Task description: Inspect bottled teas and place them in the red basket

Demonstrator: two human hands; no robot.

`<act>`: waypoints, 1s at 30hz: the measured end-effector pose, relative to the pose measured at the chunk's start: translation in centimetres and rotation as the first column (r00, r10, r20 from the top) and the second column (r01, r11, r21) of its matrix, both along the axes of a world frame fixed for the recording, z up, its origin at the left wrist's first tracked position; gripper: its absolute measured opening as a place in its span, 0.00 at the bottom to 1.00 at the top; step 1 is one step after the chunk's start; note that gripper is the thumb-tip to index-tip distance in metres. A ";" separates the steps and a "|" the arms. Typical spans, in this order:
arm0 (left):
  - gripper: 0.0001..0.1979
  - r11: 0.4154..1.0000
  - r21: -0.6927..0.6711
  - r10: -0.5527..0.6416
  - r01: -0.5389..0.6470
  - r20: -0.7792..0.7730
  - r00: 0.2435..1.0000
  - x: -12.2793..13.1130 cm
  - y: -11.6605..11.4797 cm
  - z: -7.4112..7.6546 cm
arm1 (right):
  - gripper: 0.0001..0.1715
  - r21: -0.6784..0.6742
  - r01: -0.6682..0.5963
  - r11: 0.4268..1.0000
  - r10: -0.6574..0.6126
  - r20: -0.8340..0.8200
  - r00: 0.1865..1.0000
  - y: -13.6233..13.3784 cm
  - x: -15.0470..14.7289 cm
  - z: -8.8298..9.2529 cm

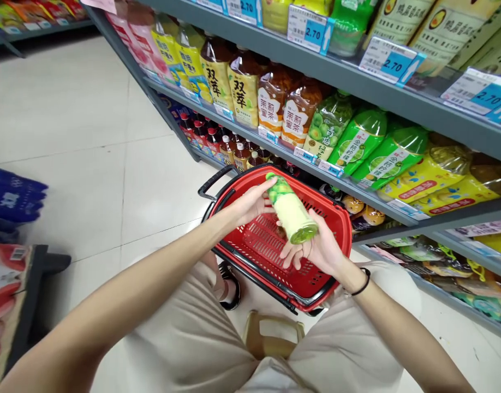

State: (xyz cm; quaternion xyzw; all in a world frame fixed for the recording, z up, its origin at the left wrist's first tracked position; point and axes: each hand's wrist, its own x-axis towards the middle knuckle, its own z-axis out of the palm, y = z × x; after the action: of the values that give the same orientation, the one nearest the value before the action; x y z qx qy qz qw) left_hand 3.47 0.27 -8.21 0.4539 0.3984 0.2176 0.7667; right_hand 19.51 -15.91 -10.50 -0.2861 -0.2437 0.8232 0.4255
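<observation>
While a shopper stands at a drinks aisle, the left hand [246, 204] clasps a pale yellow bottle [290, 210], its left fingers [268, 184] curled over the upper end. Just below, the right hand [311, 251] stays loose, its right fingers [293, 254] spread open under the tilted bottle and the thumb against its side. Green fruit print tops the label, and the lower end is green. The bottle is held above a red plastic shopping basket [344, 234], inside the line of its rim. Tiled floor [90, 164] stretches to the left, while a grey shelf [398, 101] of bottled teas [273, 106] runs close along the basket's far side.
</observation>
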 end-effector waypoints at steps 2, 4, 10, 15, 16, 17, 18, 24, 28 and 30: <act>0.29 0.995 0.094 -0.027 0.031 -0.038 0.999 -0.4 1.2 0.5 | 0.51 0.084 -0.056 0.995 0.024 0.343 0.939 0.1 0.6 -0.4; 0.32 0.970 0.234 -0.040 0.065 -0.111 0.993 -1.2 2.5 0.7 | 0.42 0.201 -0.190 0.961 -0.039 0.778 0.627 -0.1 1.5 -0.8; 0.32 0.535 0.517 -0.008 0.668 -0.788 0.616 -2.4 4.8 -3.8 | 0.23 -0.197 -0.507 0.839 0.051 0.956 -0.288 -1.0 4.1 -2.7; 0.24 0.327 0.165 0.087 0.930 -0.986 0.145 -0.9 4.7 -11.1 | 0.26 -0.143 -0.544 0.827 0.039 0.980 -0.197 -0.4 4.4 -2.3; 0.22 0.320 0.114 0.087 0.940 -0.992 0.090 -0.6 4.8 -12.2 | 0.26 -0.114 -0.551 0.826 0.015 0.984 -0.180 -0.2 4.3 -2.1; 0.20 0.316 0.064 0.090 0.947 -0.995 0.037 -0.4 4.8 -13.3 | 0.26 -0.091 -0.555 0.827 -0.004 0.986 -0.168 -0.1 4.1 -1.9; 0.18 0.315 0.021 0.094 0.949 -0.996 -0.009 -0.3 4.9 -14.2 | 0.26 -0.075 -0.558 0.826 -0.018 0.987 -0.160 0.0 3.8 -1.9; 0.21 0.326 -0.061 0.126 0.944 -0.986 -0.107 0.3 4.3 -18.0 | 0.17 -0.044 -0.567 0.823 -0.036 0.991 -0.128 -0.2 2.1 -4.4; 0.22 0.351 -0.036 0.126 0.936 -0.988 -0.085 1.8 3.3 -19.1 | 0.15 0.017 -0.566 0.825 -0.083 0.992 -0.091 -0.8 1.6 -5.4; 0.22 0.369 -0.011 0.124 0.929 -0.990 -0.061 2.7 2.6 -18.6 | 0.15 0.049 -0.552 0.832 -0.118 0.989 -0.090 -1.1 1.8 -5.2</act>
State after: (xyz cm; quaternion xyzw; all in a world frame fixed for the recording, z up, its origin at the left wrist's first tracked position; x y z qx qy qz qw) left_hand 6.14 2.88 -26.84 0.8526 0.4349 -0.2843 0.0555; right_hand 21.31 -16.99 -15.73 -0.6311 -0.7009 0.3317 0.0200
